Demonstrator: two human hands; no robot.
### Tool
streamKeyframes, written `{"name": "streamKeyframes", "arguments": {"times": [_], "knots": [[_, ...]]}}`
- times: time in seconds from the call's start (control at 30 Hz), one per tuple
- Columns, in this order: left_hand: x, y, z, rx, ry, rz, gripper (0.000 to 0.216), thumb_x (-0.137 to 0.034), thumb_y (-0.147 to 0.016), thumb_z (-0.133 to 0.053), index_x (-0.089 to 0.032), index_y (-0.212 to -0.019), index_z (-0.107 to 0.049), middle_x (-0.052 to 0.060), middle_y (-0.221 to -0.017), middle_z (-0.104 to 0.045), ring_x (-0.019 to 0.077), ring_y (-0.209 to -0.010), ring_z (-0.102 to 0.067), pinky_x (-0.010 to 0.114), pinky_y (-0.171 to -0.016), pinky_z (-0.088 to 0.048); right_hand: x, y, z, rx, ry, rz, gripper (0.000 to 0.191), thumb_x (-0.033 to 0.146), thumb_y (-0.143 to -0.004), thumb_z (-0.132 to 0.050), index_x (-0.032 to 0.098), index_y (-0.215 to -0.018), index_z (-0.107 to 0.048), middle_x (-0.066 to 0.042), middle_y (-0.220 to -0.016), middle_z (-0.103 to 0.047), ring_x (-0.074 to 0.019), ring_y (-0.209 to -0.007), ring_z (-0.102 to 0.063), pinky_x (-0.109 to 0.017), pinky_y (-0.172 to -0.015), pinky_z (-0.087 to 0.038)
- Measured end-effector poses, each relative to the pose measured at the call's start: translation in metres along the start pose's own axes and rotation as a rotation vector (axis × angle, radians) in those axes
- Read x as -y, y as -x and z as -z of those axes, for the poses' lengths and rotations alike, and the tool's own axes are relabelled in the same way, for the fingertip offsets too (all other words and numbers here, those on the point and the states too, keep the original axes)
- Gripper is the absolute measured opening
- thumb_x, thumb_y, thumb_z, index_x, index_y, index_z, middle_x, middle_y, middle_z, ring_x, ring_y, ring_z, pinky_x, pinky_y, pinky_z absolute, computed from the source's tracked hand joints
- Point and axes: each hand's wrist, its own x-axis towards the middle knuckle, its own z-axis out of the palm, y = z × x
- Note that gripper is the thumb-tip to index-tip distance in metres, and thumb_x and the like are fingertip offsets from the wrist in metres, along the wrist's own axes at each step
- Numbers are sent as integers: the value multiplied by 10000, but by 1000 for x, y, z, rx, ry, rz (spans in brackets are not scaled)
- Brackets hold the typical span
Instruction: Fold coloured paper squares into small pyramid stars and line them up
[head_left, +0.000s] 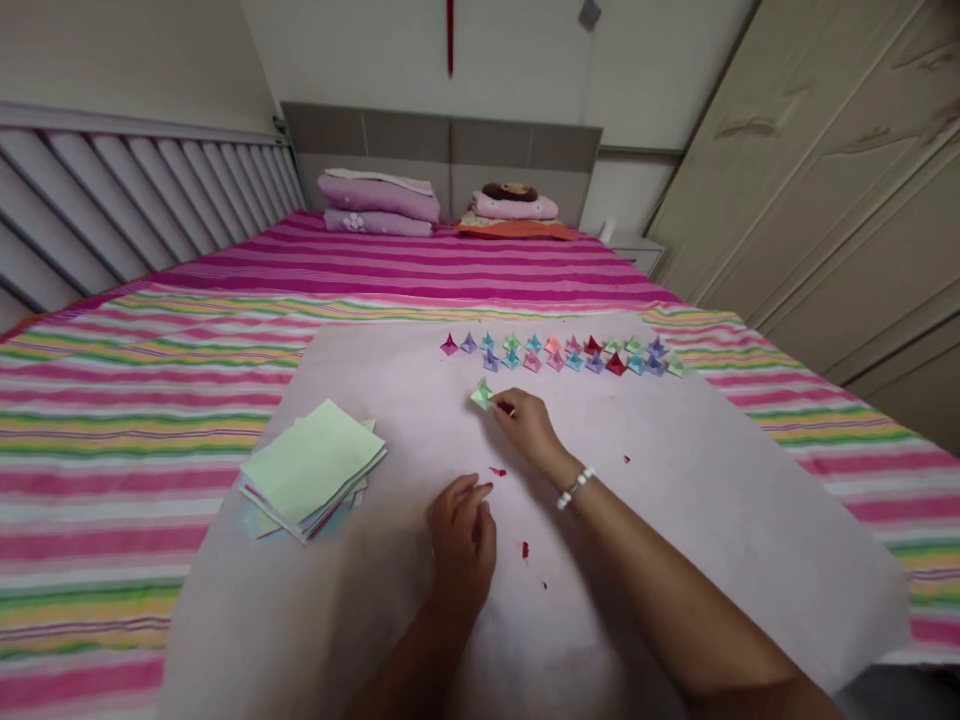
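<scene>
My right hand [527, 422], with a bead bracelet at the wrist, reaches forward and pinches a small green folded paper piece [481, 394] just short of two rows of several small coloured folded paper pieces [562, 354]. My left hand [463, 537] rests on the pale pink sheet [390, 380] nearer to me, fingers loosely curled and holding nothing. A stack of pale green and mixed-colour paper squares [313, 480] lies to the left of my left hand.
The pink sheet lies on a bed with a striped cover [112, 400]. Small red paper scraps [524, 549] dot the sheet near my hands. Folded pillows [379, 203] sit at the headboard. A slatted rail runs along the left, and wardrobe doors [825, 200] stand at the right.
</scene>
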Motion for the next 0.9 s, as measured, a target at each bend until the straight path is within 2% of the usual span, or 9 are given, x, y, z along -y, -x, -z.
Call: {"name": "streamKeyframes", "arguments": {"times": [0.17, 0.33, 0.57, 0.8, 0.9], "knots": [[9, 2, -5, 11, -22, -24, 324, -34, -820, -473, -226, -1048, -600, 81, -1090, -623, 219, -1025, -593, 417, -896, -442, -2, -62, -18, -3, 104, -50, 178, 91, -804, -541, 163, -753, -695, -30, -747, -688, -155, -691, -581, -236, -613, -377], [13, 5, -6, 38, 1, -17, 336, -8, -796, -467, -239, -1006, -593, 71, -1070, -626, 221, -1002, -587, 412, -867, -434, -1, -90, -37, 3, 198, -134, 213, 87, -816, -517, 151, -748, -709, -70, -751, -708, -170, -701, -591, -247, -583, -345], [8, 4, -5, 83, 6, 34, 356, 24, -746, -472, -241, -936, -614, 68, -1050, -635, 233, -1008, -587, 424, -865, -438, -6, -103, -53, 28, 287, -190, 235, 95, -835, -507, 135, -874, -735, -137, -899, -733, -210, -833, -642, -268, -662, -400], [5, 2, -4, 99, 15, 66, 324, 11, -737, -473, -242, -873, -624, 65, -1029, -654, 233, -996, -606, 428, -863, -448, -5, -102, -54, 39, 300, -175, 226, 127, -837, -526, 155, -938, -726, -143, -949, -731, -242, -920, -655, -286, -721, -436], [7, 2, -4, 95, 34, 63, 317, 7, -739, -470, -234, -877, -625, 66, -1027, -652, 224, -989, -609, 420, -862, -460, -2, -97, -49, 31, 276, -162, 235, 163, -840, -552, 157, -1026, -696, -140, -947, -727, -261, -921, -656, -301, -723, -440]]}}
